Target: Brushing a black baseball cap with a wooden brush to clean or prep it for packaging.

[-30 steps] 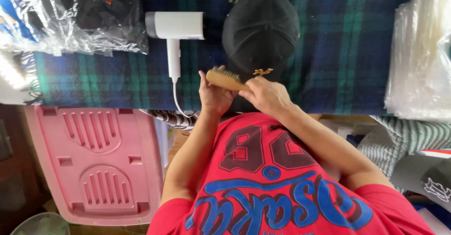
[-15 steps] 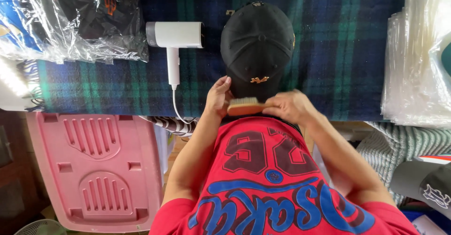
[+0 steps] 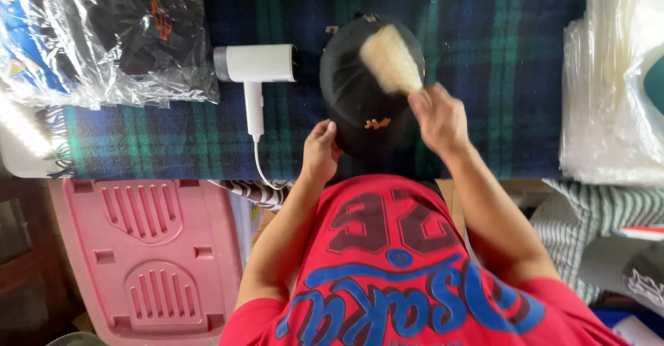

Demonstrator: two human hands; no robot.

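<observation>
— Brush [image 3: 389, 57] on cap [image 3: 360, 104]: what does the right hand [image 3: 437, 114] hold?

— Its fingers are closed round the brush handle. The pale head, blurred, lies out beyond the grip on the crown of the black cap.

— And the left hand [image 3: 320, 151]?

— It rests against the cap's near edge, fingers curled to the rim, across from the grip. Whether it pinches the fabric cannot be told.

— Where is the cap itself?

— Flat on a plaid blanket [image 3: 484, 76], directly under the brush, with a small gold emblem facing the person.

— What lies to either side of the grip?

— To its left, just beside the cap, a white dryer [image 3: 254, 69] with its cord trailing off the blanket's edge. Further left, bagged clothes [image 3: 104, 35] in clear plastic. To its right, well apart, a stack of clear bags [image 3: 615, 90]. Below the table on the left stands a pink stool [image 3: 149, 249].
</observation>
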